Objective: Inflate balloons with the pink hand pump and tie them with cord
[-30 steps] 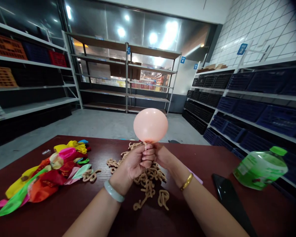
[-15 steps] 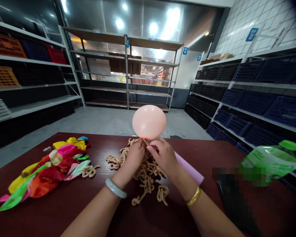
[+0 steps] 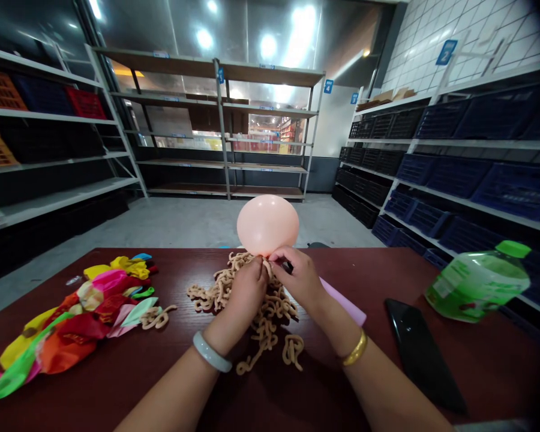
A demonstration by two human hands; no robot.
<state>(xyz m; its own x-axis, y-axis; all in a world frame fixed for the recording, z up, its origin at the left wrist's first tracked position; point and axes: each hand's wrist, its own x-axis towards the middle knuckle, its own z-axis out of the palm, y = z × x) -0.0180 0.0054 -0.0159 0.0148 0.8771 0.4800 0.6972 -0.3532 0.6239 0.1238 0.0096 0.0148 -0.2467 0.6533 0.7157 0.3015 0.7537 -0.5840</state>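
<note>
**Both hands pinched at the neck of an inflated balloon**

The peach balloon (image 3: 267, 223) stood inflated and upright above the far middle of the dark red table (image 3: 117, 384), its round body clear of the wood and its neck pointing down into the person's fingers. The left hand (image 3: 247, 288) was curled shut just under the balloon, thumb and fingers pressed on the neck. The right hand (image 3: 297, 277) met it from the other side, fingertips pinched on the same neck, so the two hands touched there. A pale green bracelet (image 3: 211, 353) sat on the left wrist and a gold bangle (image 3: 355, 349) on the right.

Directly beneath the hands lay a heap of beige cord pieces (image 3: 263, 327), looped and tangled. A pink flat object (image 3: 344, 303) showed partly from behind the right hand. Well to the left lay a pile of flat coloured balloons (image 3: 72, 312). To the right, a black phone (image 3: 420, 354) lay on the table, and a green bottle (image 3: 477, 282) stood tilted near the edge. Shelves of crates (image 3: 454, 174) lined the room behind.
</note>
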